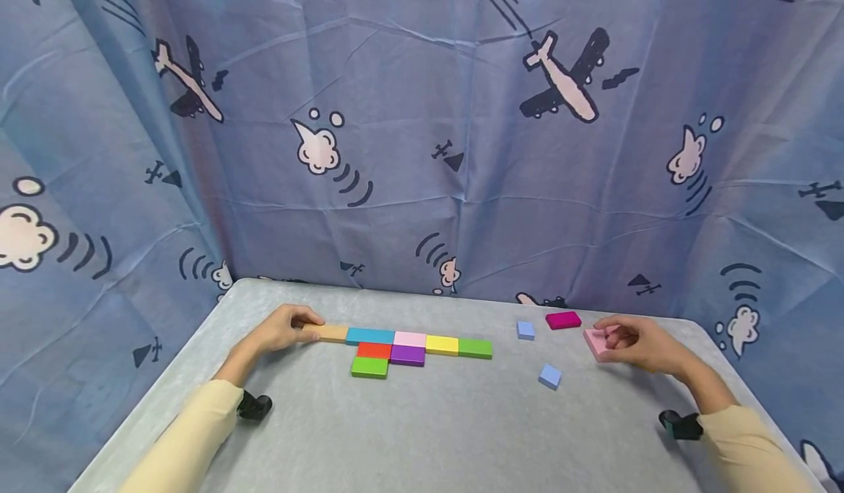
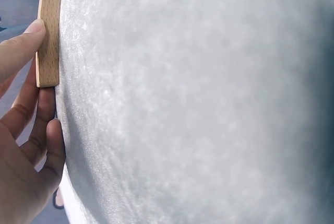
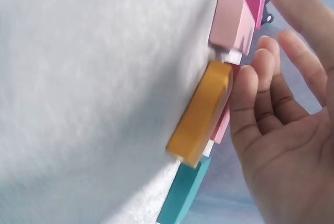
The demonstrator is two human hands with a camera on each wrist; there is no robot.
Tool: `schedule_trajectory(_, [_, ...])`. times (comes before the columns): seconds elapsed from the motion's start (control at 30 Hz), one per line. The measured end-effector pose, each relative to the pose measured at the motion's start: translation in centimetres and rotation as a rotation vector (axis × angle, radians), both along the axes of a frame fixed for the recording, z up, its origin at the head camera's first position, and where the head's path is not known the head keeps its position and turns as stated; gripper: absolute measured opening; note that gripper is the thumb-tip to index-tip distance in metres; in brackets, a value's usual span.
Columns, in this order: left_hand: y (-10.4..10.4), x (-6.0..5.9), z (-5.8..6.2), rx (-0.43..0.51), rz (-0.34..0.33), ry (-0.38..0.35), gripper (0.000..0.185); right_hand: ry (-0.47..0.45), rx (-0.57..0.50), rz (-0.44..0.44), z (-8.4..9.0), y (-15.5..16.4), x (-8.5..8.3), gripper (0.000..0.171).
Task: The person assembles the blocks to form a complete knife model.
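Your left hand rests at the left end of the row of flat coloured blocks; thumb and fingertips pinch the plain beech-wood rectangular block, which lies flat on the grey felt-covered table, end-on against the turquoise flat block. Beyond that the row runs pale pink, yellow, green. Below it sit a red flat block and a purple one, with a second green block under the red.

Your right hand is well apart from the row, fingers curled round the far edge of a pink flat square block that lies on the table. The right wrist view is blurred and shows fingers mostly extended beside several blocks, so how firm that hold is cannot be told. A magenta flat block and two small light-blue square blocks lie loose nearby.

Judgement on the step — seating the wood block:
- Keep the pinch low on its short end and push along the row's axis, not down, so the neighbours do not skew.
- Check that the long edges line up with the turquoise block before you let go.
- Lift the pink square clear of the felt rather than dragging it — the light-blue squares lie close to a direct path.
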State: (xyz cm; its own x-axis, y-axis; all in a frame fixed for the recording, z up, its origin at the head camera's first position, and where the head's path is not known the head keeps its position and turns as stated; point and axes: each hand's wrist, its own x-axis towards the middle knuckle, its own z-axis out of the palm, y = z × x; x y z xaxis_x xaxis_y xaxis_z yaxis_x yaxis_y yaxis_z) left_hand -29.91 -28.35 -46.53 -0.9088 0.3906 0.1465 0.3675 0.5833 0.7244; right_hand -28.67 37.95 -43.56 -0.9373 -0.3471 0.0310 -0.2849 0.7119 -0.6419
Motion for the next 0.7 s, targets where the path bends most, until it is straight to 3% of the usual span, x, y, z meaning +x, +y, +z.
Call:
schedule_trajectory(0.33, [-0.1,-0.1,-0.1,-0.002,-0.005,-0.002,0.021,-0.084,0.053,0.044,-0.2,0.6,-1.2,0.067])
schedule_trajectory(0.7, [0.1,0.1,0.1,-0.010,-0.001,-0.002,0.020,-0.122,0.040,0.153,-0.3,0.3,-1.9,0.071])
